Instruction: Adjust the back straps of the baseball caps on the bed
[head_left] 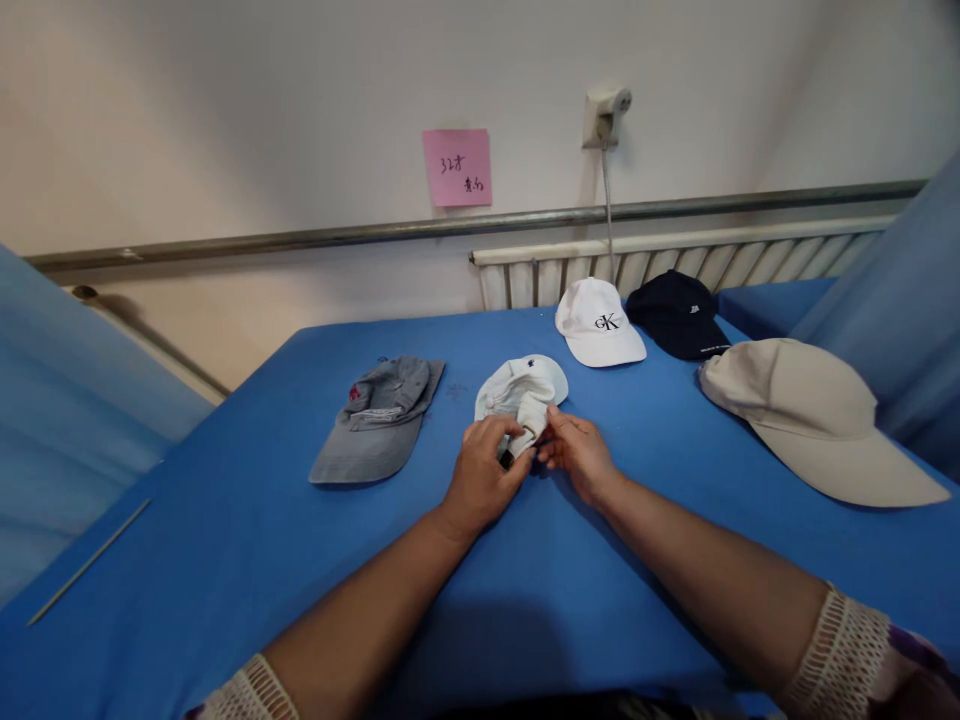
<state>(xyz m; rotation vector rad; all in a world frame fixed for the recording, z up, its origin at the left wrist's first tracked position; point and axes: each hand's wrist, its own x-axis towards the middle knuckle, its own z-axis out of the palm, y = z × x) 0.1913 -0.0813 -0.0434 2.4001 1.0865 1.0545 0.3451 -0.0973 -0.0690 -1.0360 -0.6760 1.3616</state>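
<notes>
A pale, whitish baseball cap lies in the middle of the blue-covered table, its brim pointing away from me and its crown partly caved in. My left hand grips the cap's back edge, near the strap and a small dark piece. On the other side, my right hand pinches the same edge between thumb and fingers. Some of the strap is hidden behind my fingers. Left of my hands rests a grey-blue cap with a red mark and a crumpled crown.
At the back right sit a white cap with black letters and a dark navy cap. A large beige cap lies at right. A thin stick is at far left. Behind the table are a radiator and a rail.
</notes>
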